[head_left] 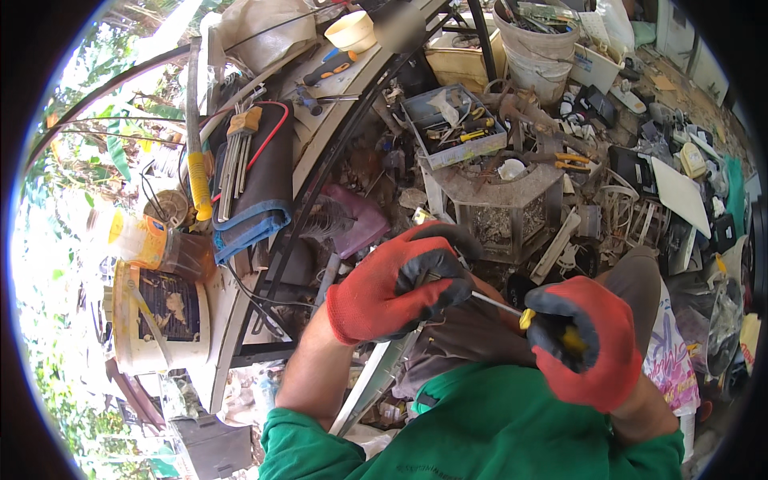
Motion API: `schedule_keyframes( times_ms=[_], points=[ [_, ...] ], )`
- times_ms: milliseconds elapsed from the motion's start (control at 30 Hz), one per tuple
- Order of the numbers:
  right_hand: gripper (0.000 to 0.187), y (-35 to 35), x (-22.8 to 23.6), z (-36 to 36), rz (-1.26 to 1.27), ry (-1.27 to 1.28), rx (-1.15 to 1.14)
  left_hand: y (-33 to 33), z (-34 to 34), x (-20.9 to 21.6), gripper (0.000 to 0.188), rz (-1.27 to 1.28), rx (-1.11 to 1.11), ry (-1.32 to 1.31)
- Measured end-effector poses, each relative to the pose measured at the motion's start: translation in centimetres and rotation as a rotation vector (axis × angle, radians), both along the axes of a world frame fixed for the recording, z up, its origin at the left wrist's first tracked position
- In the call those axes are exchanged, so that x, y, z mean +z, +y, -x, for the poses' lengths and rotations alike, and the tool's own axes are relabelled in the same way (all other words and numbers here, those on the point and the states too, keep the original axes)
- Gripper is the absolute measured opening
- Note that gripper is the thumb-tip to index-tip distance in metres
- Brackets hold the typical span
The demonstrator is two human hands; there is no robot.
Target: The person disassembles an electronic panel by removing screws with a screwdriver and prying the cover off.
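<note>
Both my hands wear red work gloves with black palms. My right hand [588, 344] is wrapped round the yellow handle of a screwdriver [498, 303]. Its metal shaft points left, and the tip meets the fingers of my left hand [404, 280], where its exact contact is hidden. Closed fingers of my left hand grip a long, flat, pale strip-like piece [378, 384] with a greenish face. This piece slants down and left past my forearm, close to my lap; its upper end is covered by the glove.
On the left, a bench [324, 132] carries an orange-handled tool [330, 69], a dark cloth [268, 168] and a white bucket [200, 324]. Ahead stand a grey toolbox [472, 150] with screwdrivers and a tall bucket [538, 60]. Yellow-handled pliers [572, 162] lie among scrap to the right.
</note>
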State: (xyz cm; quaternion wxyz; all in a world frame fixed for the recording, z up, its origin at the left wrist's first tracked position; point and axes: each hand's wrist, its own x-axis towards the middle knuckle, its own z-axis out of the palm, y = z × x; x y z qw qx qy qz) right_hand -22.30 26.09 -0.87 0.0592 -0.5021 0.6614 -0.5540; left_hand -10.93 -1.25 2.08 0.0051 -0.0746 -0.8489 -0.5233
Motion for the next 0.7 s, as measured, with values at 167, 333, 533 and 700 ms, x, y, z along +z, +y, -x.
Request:
schedule_keyframes(
  times_ms=[167, 333, 533, 700],
  points=[
    [0.040, 2.4, 1.1, -1.6, -0.129, -1.105, -0.027, -0.8, -0.6, -0.1, 0.017, 0.032, -0.020, 0.013],
    [0.039, 4.4, -0.3, -1.2, -0.181, -1.386, 0.207, -1.5, -0.8, 0.1, 0.021, 0.002, -0.001, -0.041],
    [0.037, 3.0, -3.0, -2.3, -0.022, -0.350, 0.030, -1.9, -0.8, -0.1, 0.023, 0.016, -0.023, 0.011],
    [0.036, 2.8, -1.5, -2.4, 0.055, -1.141, 0.066, -1.4, -1.3, -0.8, 0.021, 0.027, 0.015, 0.096]
  ],
)
